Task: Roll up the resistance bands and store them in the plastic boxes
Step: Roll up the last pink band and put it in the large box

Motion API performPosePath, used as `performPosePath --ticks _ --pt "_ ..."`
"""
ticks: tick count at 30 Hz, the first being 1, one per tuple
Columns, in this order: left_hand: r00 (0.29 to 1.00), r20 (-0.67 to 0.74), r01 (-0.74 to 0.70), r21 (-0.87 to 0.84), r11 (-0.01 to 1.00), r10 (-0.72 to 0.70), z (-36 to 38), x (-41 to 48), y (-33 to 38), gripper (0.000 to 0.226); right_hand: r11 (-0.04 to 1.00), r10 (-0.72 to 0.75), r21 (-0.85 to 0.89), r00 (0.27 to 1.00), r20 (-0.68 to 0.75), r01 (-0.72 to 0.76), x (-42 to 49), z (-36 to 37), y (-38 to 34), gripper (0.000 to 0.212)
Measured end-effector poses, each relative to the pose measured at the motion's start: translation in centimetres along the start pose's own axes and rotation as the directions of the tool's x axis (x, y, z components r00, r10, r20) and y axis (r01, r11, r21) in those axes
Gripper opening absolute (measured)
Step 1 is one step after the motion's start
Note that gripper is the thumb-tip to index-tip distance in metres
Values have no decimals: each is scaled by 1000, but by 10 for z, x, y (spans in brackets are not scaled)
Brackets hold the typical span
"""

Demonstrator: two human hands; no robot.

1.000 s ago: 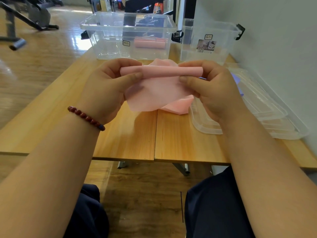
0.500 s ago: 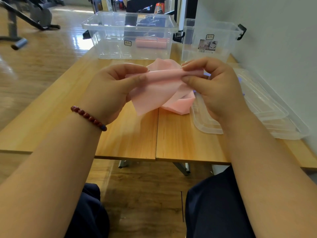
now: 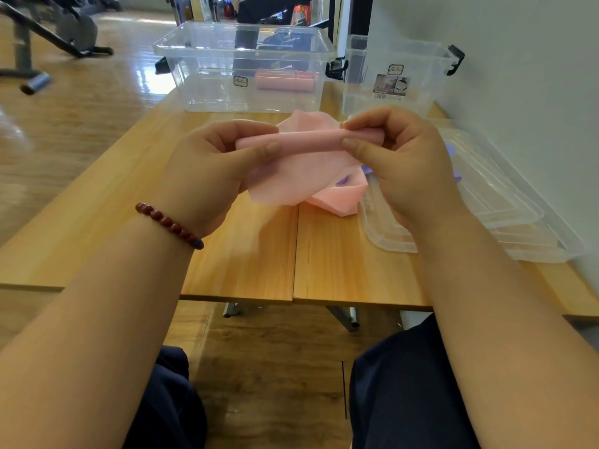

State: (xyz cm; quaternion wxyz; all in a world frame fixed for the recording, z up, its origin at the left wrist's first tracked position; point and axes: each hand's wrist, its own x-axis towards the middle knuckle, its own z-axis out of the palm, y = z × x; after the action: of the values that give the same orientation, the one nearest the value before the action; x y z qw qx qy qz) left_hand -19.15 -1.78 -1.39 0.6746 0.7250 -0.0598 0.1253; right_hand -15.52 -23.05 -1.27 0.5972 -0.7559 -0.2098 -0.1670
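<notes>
A pink resistance band [image 3: 308, 142] is half rolled into a tube held above the table. My left hand [image 3: 214, 170] pinches its left end and my right hand [image 3: 398, 157] pinches its right end. The loose tail hangs below the roll onto a crumpled pink heap [image 3: 337, 197]. A bit of purple band [image 3: 342, 181] peeks out beside the heap. At the back, a wide clear plastic box [image 3: 181, 53] holds one rolled pink band [image 3: 285, 80]. A taller clear box [image 3: 402, 53] stands to its right.
Two clear lids [image 3: 518, 228] lie stacked along the wall on the right of the wooden table [image 3: 252, 254]. Exercise equipment [image 3: 58, 30] stands on the floor at far left. My knees sit below the table's front edge.
The roll has turned further in my fingers and grown thicker, taking up more of the hanging tail. Both hands stay in about the same place.
</notes>
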Motion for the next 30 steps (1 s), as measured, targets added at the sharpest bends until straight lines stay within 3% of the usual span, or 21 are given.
performPosePath --ticks 2,5,9,14,18,20,23,26,30 --pt "996 -81 -33 12 999 34 1 1 -2 15 989 -37 -147 998 -54 29 -2 3 0 25" --pt "980 -177 -80 45 996 87 8 -1 -4 19 925 -254 -337 946 -202 176 -6 11 -2 17" --pt "968 -211 -118 84 989 133 20 -7 -2 21 842 -419 -445 890 -181 306 -15 30 -3 8" --pt "968 -184 -160 77 984 171 25 -10 0 21 855 -374 -449 908 -189 259 -22 43 -2 15" --pt "976 -186 -128 -68 990 113 18 -8 1 19 901 -277 -406 922 -272 151 -16 28 -4 24" --pt "983 -156 -118 -129 985 98 13 -6 6 18 969 -72 -245 965 -254 8 -10 16 -10 37" --pt "991 -80 -118 -166 979 106 7 -2 18 17 984 165 81 985 -57 -161 0 2 -21 38" --pt "992 -47 -124 -160 979 118 4 5 30 16 976 133 173 991 -16 -128 8 -1 -30 11" --pt "991 -58 -128 -146 981 120 3 11 45 16 991 80 109 997 0 -79 12 -4 -38 10"
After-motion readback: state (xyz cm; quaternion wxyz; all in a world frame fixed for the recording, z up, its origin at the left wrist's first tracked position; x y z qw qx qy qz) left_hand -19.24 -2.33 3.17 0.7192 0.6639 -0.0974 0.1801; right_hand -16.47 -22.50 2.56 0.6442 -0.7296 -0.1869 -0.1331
